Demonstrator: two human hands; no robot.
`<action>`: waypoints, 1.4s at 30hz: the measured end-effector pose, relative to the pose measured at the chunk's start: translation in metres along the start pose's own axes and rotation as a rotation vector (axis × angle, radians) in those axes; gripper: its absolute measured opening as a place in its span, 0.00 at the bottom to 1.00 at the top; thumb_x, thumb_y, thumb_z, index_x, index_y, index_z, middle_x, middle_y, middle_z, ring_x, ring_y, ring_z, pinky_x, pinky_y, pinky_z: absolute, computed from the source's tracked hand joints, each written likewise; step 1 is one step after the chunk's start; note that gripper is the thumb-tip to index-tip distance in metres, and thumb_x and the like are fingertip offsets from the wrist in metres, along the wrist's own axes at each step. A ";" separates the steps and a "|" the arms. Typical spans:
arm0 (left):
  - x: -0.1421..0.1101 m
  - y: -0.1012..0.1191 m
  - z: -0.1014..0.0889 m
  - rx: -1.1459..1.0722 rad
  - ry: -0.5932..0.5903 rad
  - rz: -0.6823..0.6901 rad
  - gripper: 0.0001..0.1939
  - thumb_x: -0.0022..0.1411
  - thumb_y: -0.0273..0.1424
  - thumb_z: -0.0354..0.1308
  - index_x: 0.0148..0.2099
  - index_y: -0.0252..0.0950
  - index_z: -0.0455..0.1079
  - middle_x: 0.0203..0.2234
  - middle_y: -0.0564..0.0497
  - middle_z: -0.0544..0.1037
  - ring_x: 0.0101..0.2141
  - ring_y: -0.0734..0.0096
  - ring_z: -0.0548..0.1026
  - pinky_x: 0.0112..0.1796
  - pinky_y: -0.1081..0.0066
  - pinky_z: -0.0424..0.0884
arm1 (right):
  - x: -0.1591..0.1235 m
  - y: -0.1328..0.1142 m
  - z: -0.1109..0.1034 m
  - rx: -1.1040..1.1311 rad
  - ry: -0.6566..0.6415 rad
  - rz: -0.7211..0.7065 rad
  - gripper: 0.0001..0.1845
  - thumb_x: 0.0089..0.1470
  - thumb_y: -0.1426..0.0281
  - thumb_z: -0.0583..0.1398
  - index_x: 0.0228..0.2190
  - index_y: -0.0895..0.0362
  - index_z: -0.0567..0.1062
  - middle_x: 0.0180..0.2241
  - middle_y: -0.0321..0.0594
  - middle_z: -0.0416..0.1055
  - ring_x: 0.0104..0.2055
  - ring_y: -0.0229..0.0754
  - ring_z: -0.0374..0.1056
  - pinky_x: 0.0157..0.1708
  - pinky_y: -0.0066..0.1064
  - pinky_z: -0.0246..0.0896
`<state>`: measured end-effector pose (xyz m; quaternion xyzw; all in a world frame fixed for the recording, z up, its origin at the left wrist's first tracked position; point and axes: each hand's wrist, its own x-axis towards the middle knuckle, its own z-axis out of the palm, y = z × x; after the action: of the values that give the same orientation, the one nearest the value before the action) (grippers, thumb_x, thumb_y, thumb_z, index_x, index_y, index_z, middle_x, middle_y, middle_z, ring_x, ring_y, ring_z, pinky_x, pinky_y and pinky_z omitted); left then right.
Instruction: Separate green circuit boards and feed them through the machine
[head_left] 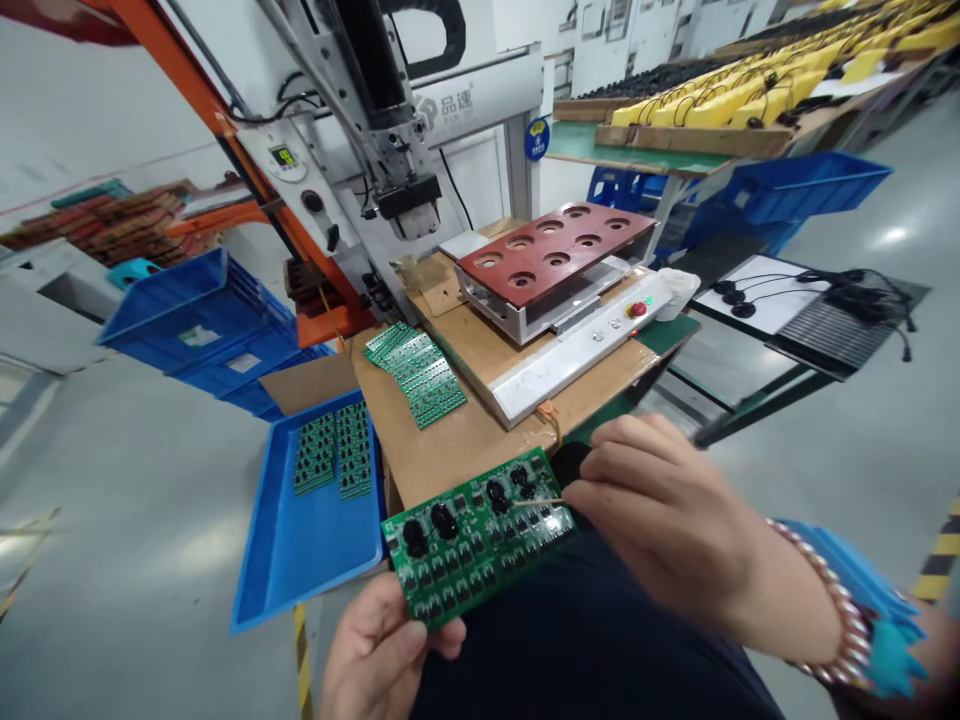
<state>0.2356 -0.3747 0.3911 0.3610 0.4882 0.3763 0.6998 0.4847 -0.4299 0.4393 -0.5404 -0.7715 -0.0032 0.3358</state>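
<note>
My left hand (390,640) grips a green circuit board (472,560) by its lower left corner, tilted up toward me. Several glossy black blobs lie along the board's upper half, with rows of small black components below them. In my right hand (660,510) a thin wooden stick (541,501) is pinched between thumb and fingers. The stick's tip touches or hovers at a black blob (498,496) right of the board's middle. Part of a dark round thing (572,462) shows behind my right fingers; what it is I cannot make out.
Overlapping green boards (427,375) lie on the brown workbench (397,465). A blue tray (300,560) at the left holds two groups of populated boards. Ahead stands a machine with a red-brown fixture plate (555,252) and a control bar (570,350). Black cables (855,295) lie on a right-hand stand.
</note>
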 end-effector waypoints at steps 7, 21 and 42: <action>-0.001 0.001 0.001 -0.018 -0.013 -0.004 0.14 0.36 0.35 0.72 0.29 0.36 0.79 0.19 0.49 0.79 0.19 0.68 0.73 0.21 0.72 0.69 | -0.002 0.000 -0.001 0.002 0.021 0.007 0.10 0.53 0.80 0.53 0.35 0.58 0.71 0.29 0.40 0.65 0.34 0.40 0.57 0.35 0.36 0.49; 0.000 0.000 0.001 -0.029 -0.009 0.012 0.14 0.35 0.36 0.72 0.28 0.37 0.80 0.18 0.49 0.79 0.19 0.67 0.74 0.21 0.72 0.69 | 0.001 -0.001 -0.002 0.026 0.010 0.015 0.10 0.53 0.81 0.53 0.35 0.59 0.71 0.29 0.40 0.65 0.34 0.39 0.56 0.34 0.36 0.49; -0.001 0.001 0.004 -0.021 -0.012 0.000 0.14 0.34 0.36 0.73 0.28 0.36 0.80 0.18 0.49 0.79 0.19 0.68 0.73 0.21 0.74 0.69 | 0.006 -0.002 0.004 0.001 0.069 -0.015 0.10 0.52 0.82 0.54 0.34 0.61 0.72 0.28 0.41 0.66 0.34 0.39 0.56 0.32 0.36 0.48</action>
<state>0.2387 -0.3755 0.3929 0.3558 0.4800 0.3795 0.7064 0.4800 -0.4248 0.4401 -0.5341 -0.7634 -0.0240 0.3624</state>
